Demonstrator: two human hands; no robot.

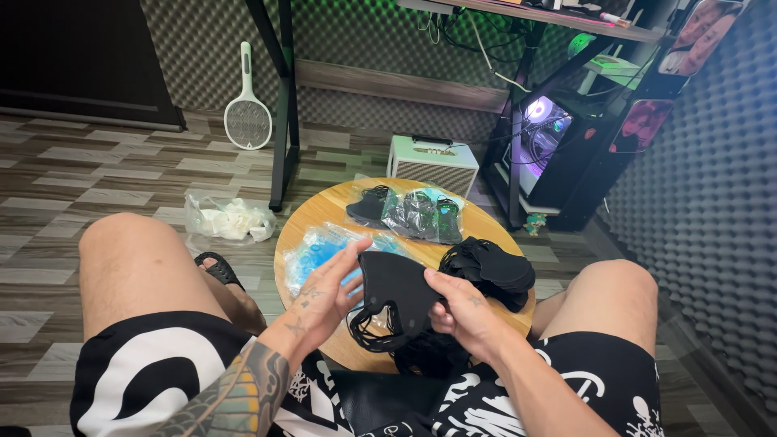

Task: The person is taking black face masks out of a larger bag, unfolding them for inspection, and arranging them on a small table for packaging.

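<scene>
I sit at a small round wooden table (324, 209) with my knees on either side. My right hand (461, 311) grips a stack of black face masks (396, 293) by its right edge, the ear loops dangling below. My left hand (328, 293) has its fingers spread flat against the left side of that stack. To the right lies a loose pile of black masks (492, 267). Clear bags of black masks (409, 214) lie at the far side of the table. A clear bag of blue masks (317, 249) rests under my left fingers.
A crumpled clear plastic bag (227, 220) and a black sandal (218, 269) lie on the wood floor to the left. Black desk legs (285, 121), a white racket-shaped swatter (248, 113), a small cream box (433, 163) and a lit computer case (544, 137) stand beyond the table.
</scene>
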